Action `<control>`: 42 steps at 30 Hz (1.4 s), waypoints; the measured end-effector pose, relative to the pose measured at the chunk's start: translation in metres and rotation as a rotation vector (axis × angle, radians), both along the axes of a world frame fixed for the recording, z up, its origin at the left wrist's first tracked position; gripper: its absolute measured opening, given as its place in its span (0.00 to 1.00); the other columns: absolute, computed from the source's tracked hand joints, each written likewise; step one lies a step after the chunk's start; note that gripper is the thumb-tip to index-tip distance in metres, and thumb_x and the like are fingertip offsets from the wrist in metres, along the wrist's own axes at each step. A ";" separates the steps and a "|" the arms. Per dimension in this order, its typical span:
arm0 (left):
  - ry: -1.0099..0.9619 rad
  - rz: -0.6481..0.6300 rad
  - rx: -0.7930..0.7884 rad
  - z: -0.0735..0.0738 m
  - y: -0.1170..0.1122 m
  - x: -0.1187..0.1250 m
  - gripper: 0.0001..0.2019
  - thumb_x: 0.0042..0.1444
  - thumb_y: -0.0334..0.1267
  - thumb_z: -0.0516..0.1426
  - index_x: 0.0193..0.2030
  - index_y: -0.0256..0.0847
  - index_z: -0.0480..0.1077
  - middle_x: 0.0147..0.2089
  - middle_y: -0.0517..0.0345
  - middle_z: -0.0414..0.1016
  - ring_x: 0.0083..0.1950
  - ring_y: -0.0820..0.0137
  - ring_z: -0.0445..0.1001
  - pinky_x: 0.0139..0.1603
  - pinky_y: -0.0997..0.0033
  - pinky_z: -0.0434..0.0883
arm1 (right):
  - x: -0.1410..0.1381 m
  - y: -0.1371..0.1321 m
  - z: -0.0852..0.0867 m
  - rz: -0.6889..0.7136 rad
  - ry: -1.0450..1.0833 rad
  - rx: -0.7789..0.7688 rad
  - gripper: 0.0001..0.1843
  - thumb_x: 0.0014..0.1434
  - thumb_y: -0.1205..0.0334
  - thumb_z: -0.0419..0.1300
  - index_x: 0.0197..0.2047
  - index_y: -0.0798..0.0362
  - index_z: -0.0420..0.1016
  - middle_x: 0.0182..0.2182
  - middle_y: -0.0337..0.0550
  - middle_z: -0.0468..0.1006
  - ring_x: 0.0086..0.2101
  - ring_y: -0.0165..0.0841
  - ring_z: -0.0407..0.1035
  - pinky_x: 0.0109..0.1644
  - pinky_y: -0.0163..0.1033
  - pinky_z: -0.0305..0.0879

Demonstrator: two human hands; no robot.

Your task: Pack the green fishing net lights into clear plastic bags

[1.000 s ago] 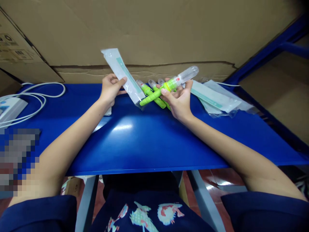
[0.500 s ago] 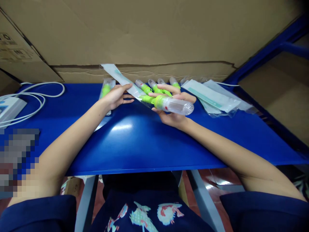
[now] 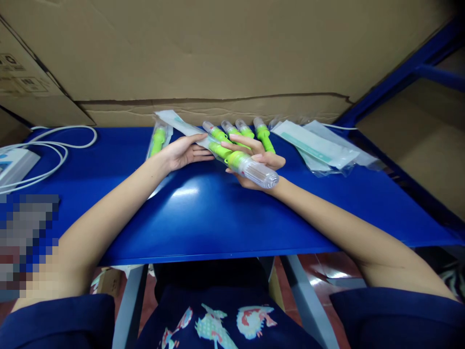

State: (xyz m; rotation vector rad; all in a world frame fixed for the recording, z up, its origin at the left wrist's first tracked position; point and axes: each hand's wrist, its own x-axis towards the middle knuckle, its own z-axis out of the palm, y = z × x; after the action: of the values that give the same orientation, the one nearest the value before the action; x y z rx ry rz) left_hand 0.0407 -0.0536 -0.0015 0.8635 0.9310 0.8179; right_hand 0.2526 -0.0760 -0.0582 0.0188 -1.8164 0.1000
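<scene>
My right hand (image 3: 254, 162) lies palm up on the blue table (image 3: 203, 213) and holds a green-handled tool with a clear plastic cap (image 3: 247, 167); its green tip points into a long white-and-clear pouch (image 3: 185, 128). My left hand (image 3: 183, 152) rests low on the table with fingers stretched along the pouch, pinning its open end. Behind my hands lie several more green-handled tools (image 3: 238, 132). One tool sealed in a pouch (image 3: 158, 138) lies left of my left hand.
A stack of empty pouches (image 3: 319, 148) lies at the right back. White cables (image 3: 54, 143) and a white device (image 3: 14, 162) sit at the far left. Cardboard boxes (image 3: 218, 53) wall off the back. A blue shelf frame (image 3: 410, 72) rises on the right.
Both hands came down from mid-air to the table. The pouch went from upright to lying flat, and the tool swung round so its clear cap points toward me.
</scene>
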 end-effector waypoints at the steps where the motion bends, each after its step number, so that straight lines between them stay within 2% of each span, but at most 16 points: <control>1: -0.001 0.001 0.011 -0.002 0.000 0.001 0.05 0.69 0.31 0.59 0.43 0.32 0.77 0.37 0.46 0.86 0.39 0.63 0.86 0.69 0.45 0.76 | 0.001 0.000 0.000 0.015 -0.012 -0.007 0.20 0.64 0.65 0.69 0.49 0.42 0.61 0.72 0.37 0.70 0.59 0.42 0.80 0.55 0.53 0.85; 3: 0.001 0.008 0.034 -0.006 0.000 0.002 0.03 0.67 0.29 0.62 0.41 0.33 0.77 0.37 0.48 0.86 0.38 0.64 0.86 0.68 0.46 0.77 | 0.006 -0.001 -0.002 -0.016 -0.063 -0.100 0.21 0.63 0.63 0.71 0.49 0.41 0.62 0.70 0.40 0.71 0.58 0.43 0.81 0.58 0.57 0.83; 7: 0.025 0.039 0.056 -0.009 -0.001 0.004 0.02 0.64 0.26 0.65 0.39 0.34 0.77 0.36 0.50 0.85 0.35 0.67 0.85 0.66 0.51 0.79 | 0.018 -0.005 -0.005 -0.202 -0.153 -0.501 0.28 0.56 0.42 0.75 0.49 0.40 0.66 0.63 0.50 0.76 0.55 0.49 0.81 0.60 0.67 0.78; 9: 0.023 0.059 0.052 -0.008 -0.001 0.006 0.03 0.64 0.25 0.64 0.38 0.33 0.77 0.37 0.49 0.84 0.35 0.68 0.85 0.63 0.55 0.80 | 0.019 -0.004 -0.005 -0.261 -0.158 -0.591 0.32 0.54 0.35 0.74 0.51 0.41 0.66 0.61 0.53 0.77 0.55 0.51 0.80 0.60 0.69 0.76; 12: -0.024 0.112 0.038 -0.006 -0.001 0.008 0.05 0.65 0.25 0.62 0.37 0.31 0.77 0.38 0.48 0.84 0.36 0.70 0.84 0.60 0.63 0.81 | 0.018 0.001 -0.005 -0.305 -0.170 -0.549 0.33 0.55 0.31 0.71 0.53 0.41 0.65 0.59 0.51 0.78 0.56 0.51 0.80 0.61 0.72 0.74; 16: -0.072 0.163 0.023 -0.002 -0.003 0.011 0.07 0.67 0.26 0.61 0.37 0.32 0.78 0.38 0.50 0.84 0.36 0.72 0.83 0.56 0.69 0.82 | 0.017 0.012 -0.008 -0.363 -0.178 -0.477 0.31 0.57 0.32 0.69 0.51 0.40 0.64 0.58 0.48 0.78 0.57 0.50 0.78 0.62 0.71 0.73; 21: -0.070 0.185 0.008 0.000 -0.006 0.013 0.08 0.68 0.26 0.61 0.36 0.33 0.78 0.34 0.53 0.83 0.34 0.74 0.81 0.58 0.69 0.81 | 0.021 0.018 -0.017 -0.366 -0.168 -0.370 0.28 0.60 0.35 0.67 0.54 0.38 0.62 0.58 0.48 0.77 0.56 0.48 0.78 0.63 0.71 0.72; 23: -0.079 0.158 0.017 0.001 -0.008 0.014 0.06 0.68 0.28 0.61 0.38 0.33 0.78 0.35 0.52 0.85 0.36 0.72 0.83 0.59 0.67 0.81 | 0.021 0.018 -0.019 -0.341 -0.156 -0.315 0.29 0.61 0.36 0.66 0.56 0.37 0.61 0.58 0.47 0.77 0.56 0.48 0.77 0.62 0.71 0.71; 26: -0.076 0.099 0.027 0.003 -0.013 0.016 0.05 0.68 0.35 0.62 0.44 0.35 0.79 0.39 0.49 0.86 0.42 0.65 0.86 0.60 0.60 0.81 | 0.019 0.016 -0.021 -0.399 -0.179 -0.321 0.28 0.61 0.35 0.65 0.55 0.36 0.61 0.58 0.45 0.77 0.57 0.49 0.77 0.61 0.71 0.72; 28: -0.063 0.087 0.024 0.005 -0.016 0.019 0.06 0.68 0.36 0.62 0.45 0.36 0.78 0.38 0.50 0.86 0.42 0.65 0.86 0.58 0.60 0.82 | 0.018 0.014 -0.019 -0.448 -0.212 -0.351 0.27 0.61 0.33 0.64 0.53 0.37 0.62 0.58 0.43 0.77 0.58 0.49 0.77 0.62 0.70 0.72; 30: -0.058 0.095 0.021 0.005 -0.017 0.021 0.05 0.68 0.34 0.62 0.43 0.35 0.78 0.35 0.52 0.85 0.37 0.68 0.85 0.54 0.66 0.82 | 0.018 0.013 -0.017 -0.456 -0.230 -0.354 0.27 0.60 0.32 0.64 0.52 0.37 0.63 0.58 0.43 0.76 0.60 0.49 0.76 0.64 0.69 0.71; 32: -0.065 0.121 0.025 0.005 -0.016 0.021 0.04 0.68 0.31 0.61 0.42 0.35 0.77 0.34 0.54 0.84 0.34 0.71 0.83 0.49 0.71 0.82 | 0.020 0.010 -0.013 -0.439 -0.239 -0.309 0.27 0.61 0.32 0.63 0.53 0.38 0.63 0.60 0.44 0.76 0.61 0.50 0.74 0.65 0.68 0.70; 35: -0.080 0.184 0.046 0.005 -0.013 0.019 0.03 0.67 0.29 0.60 0.42 0.34 0.77 0.34 0.55 0.84 0.34 0.72 0.82 0.46 0.74 0.81 | 0.024 0.006 -0.007 -0.394 -0.280 -0.218 0.28 0.62 0.31 0.63 0.53 0.39 0.63 0.64 0.47 0.75 0.62 0.51 0.73 0.65 0.68 0.70; 38: -0.077 0.237 0.059 0.006 -0.008 0.015 0.02 0.66 0.29 0.61 0.41 0.34 0.77 0.33 0.56 0.83 0.34 0.72 0.82 0.44 0.75 0.80 | 0.027 0.002 -0.002 -0.416 -0.354 -0.219 0.29 0.62 0.31 0.65 0.55 0.39 0.66 0.65 0.49 0.75 0.63 0.51 0.73 0.66 0.67 0.69; 42: -0.097 0.302 0.083 0.004 -0.005 0.013 0.03 0.66 0.29 0.62 0.39 0.34 0.76 0.31 0.57 0.82 0.32 0.73 0.81 0.43 0.76 0.80 | 0.027 -0.002 0.002 -0.515 -0.347 -0.138 0.25 0.67 0.39 0.62 0.61 0.39 0.65 0.63 0.49 0.77 0.61 0.50 0.75 0.63 0.67 0.70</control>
State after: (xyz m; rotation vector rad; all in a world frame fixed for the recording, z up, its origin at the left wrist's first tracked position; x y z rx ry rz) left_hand 0.0541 -0.0582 0.0030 0.7560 0.9594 1.1557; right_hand 0.2792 -0.0783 -0.0560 -0.5927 -2.0978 -0.1458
